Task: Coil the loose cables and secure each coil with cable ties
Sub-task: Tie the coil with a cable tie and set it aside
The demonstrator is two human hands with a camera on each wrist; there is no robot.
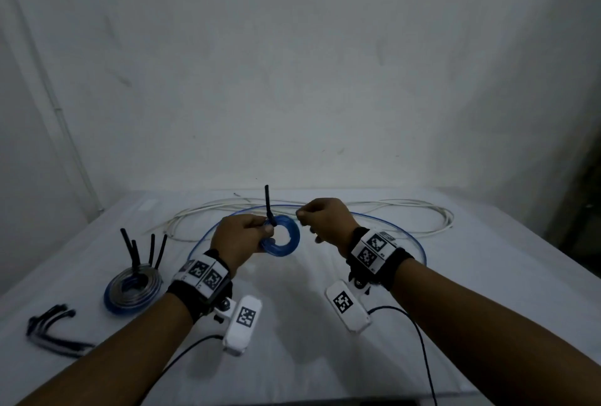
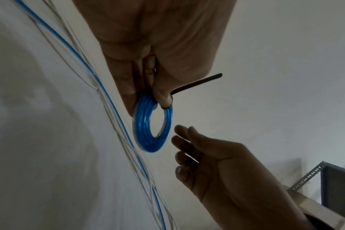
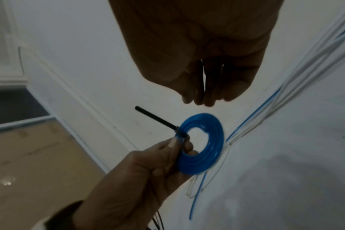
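My left hand [image 1: 247, 233] pinches a small blue cable coil [image 1: 293, 236] at its upper left edge and holds it above the table. A black cable tie [image 1: 267, 202] is wrapped round the coil at the pinch, and its tail sticks straight up. In the left wrist view the coil [image 2: 142, 124] hangs below my fingers with the tie tail [image 2: 197, 82] pointing right. My right hand [image 1: 322, 218] hovers just right of the coil, with loosely curled fingers and nothing in it. From the right wrist, the coil [image 3: 207, 155] and the tie [image 3: 154, 118] lie below those fingers.
A bound blue and grey coil [image 1: 133, 288] with several black tie tails stands at the left. Spare black ties [image 1: 52, 324] lie near the front left. Loose white cable [image 1: 390, 207] and loose blue cable [image 1: 419, 246] sprawl across the far side of the white table [image 1: 309, 366].
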